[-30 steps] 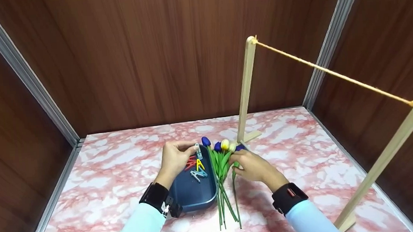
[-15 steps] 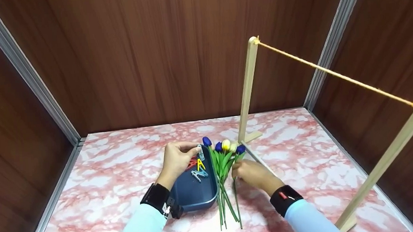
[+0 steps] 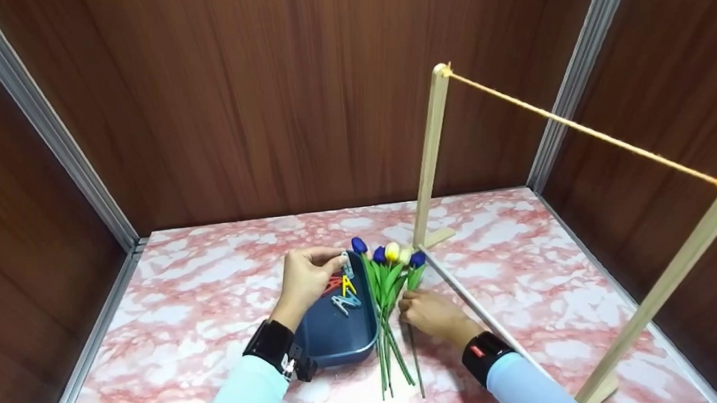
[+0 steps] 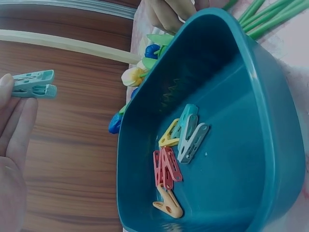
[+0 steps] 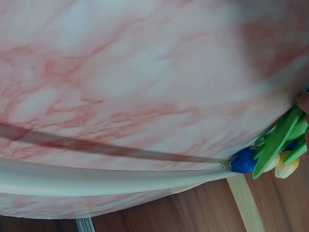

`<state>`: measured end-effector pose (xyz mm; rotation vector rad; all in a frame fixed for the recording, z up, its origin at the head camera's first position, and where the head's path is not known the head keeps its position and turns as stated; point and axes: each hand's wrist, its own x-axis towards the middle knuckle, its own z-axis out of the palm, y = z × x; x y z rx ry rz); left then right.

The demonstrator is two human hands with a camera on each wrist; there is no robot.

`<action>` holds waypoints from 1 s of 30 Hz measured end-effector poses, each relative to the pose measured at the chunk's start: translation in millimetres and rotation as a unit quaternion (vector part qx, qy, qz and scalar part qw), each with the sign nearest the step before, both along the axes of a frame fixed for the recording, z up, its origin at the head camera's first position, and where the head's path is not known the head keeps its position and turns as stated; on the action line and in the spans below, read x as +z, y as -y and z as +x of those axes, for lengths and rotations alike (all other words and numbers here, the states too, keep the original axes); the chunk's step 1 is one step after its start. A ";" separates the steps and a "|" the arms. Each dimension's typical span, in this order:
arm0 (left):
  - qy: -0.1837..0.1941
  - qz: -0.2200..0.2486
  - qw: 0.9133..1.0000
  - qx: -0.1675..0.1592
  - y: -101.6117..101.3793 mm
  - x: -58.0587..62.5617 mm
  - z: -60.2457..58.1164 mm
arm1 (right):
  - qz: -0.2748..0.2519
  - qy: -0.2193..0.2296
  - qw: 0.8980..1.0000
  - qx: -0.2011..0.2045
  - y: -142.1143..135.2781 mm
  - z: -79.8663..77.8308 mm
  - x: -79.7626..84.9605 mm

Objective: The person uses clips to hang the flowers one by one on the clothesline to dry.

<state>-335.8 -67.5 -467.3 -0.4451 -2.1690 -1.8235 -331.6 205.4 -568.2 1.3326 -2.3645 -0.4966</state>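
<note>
My left hand pinches a light teal clothespin between thumb and fingers, over the left side of a dark blue basin. Inside the basin lie several more clothespins: red, yellow, orange and pale blue-grey. Right of the basin is a bunch of artificial tulips with blue, yellow-white and white heads and green stems. My right hand grips the stem of the rightmost blue tulip, below its leaves; its fingertips are partly hidden.
On the right stands a wooden frame with two posts and an orange cord stretched between their tops. A pale rod runs low along the marbled table between the posts. Brown wood panels enclose the back and sides.
My right hand has moved down the tulip's stem toward me, from near the flower heads to below the leaves, uncovering the blue head. The left hand with its clothespin has hardly moved.
</note>
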 end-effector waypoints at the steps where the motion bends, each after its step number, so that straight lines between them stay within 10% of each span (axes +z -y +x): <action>1: -0.004 -0.004 1.000 0.003 -0.1 0.0 0.1 | 0.002 -0.004 1.000 0.000 0.1 0.4 0.1; 14: -0.014 -0.017 1.000 0.012 0.2 -1.4 1.1 | 0.003 -0.022 0.999 0.045 -6.2 3.2 -3.9; 30: -0.021 0.001 1.000 0.013 -1.9 -1.9 2.0 | -0.206 0.048 0.975 0.072 -5.6 1.6 24.5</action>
